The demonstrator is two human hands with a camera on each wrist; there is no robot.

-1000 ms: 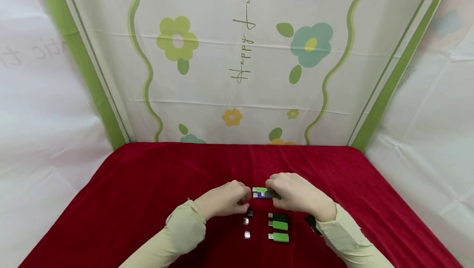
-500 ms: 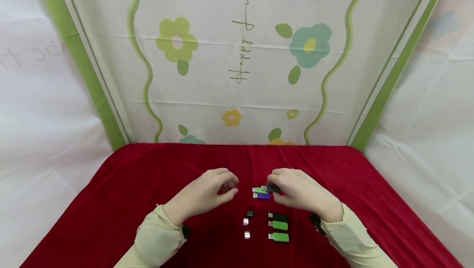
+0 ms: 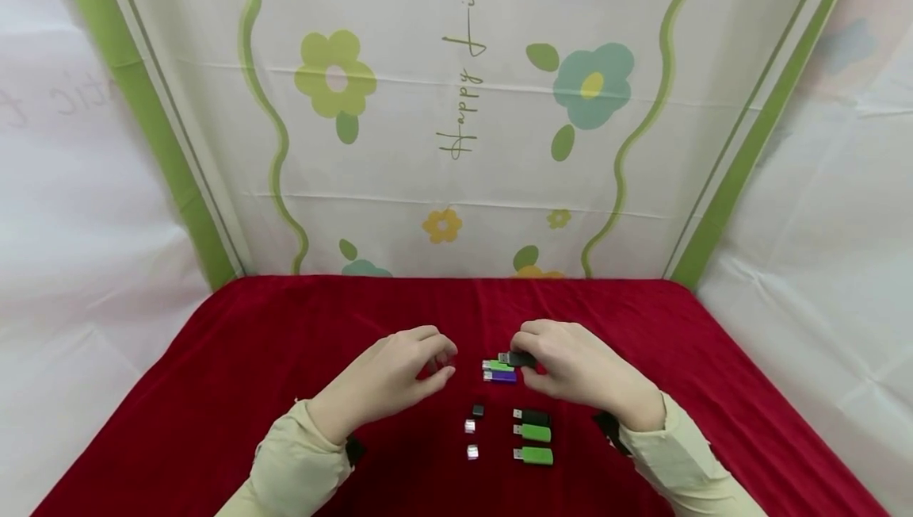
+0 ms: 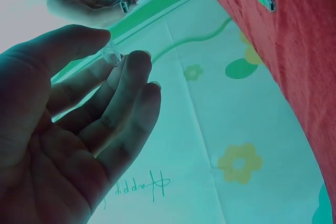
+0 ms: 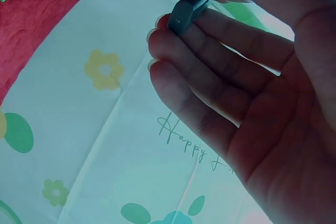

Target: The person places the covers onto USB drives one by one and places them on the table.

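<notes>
My right hand (image 3: 581, 366) pinches a black USB stick (image 3: 517, 359) between thumb and fingers, its metal plug pointing left; the right wrist view shows its dark body (image 5: 185, 15). Facing it across a gap, my left hand (image 3: 388, 378) pinches a small clear cap (image 4: 111, 55) at the fingertips, hidden in the head view. Between and just below the hands lie a green USB stick (image 3: 498, 366) and a purple USB stick (image 3: 505, 377), side by side, both with clear caps on their plugs.
Nearer the front of the red cloth (image 3: 342, 311) lie an uncapped black USB stick (image 3: 535, 418) and two green ones, the upper (image 3: 536, 433) and the lower (image 3: 538, 456). Left of them sit a black cap (image 3: 478, 411) and two clear caps (image 3: 470, 426). A printed curtain (image 3: 399, 144) hangs behind.
My left hand has drawn back to the left, away from the sticks. My right hand has risen slightly, carrying the black USB stick from over the purple one to above the green one.
</notes>
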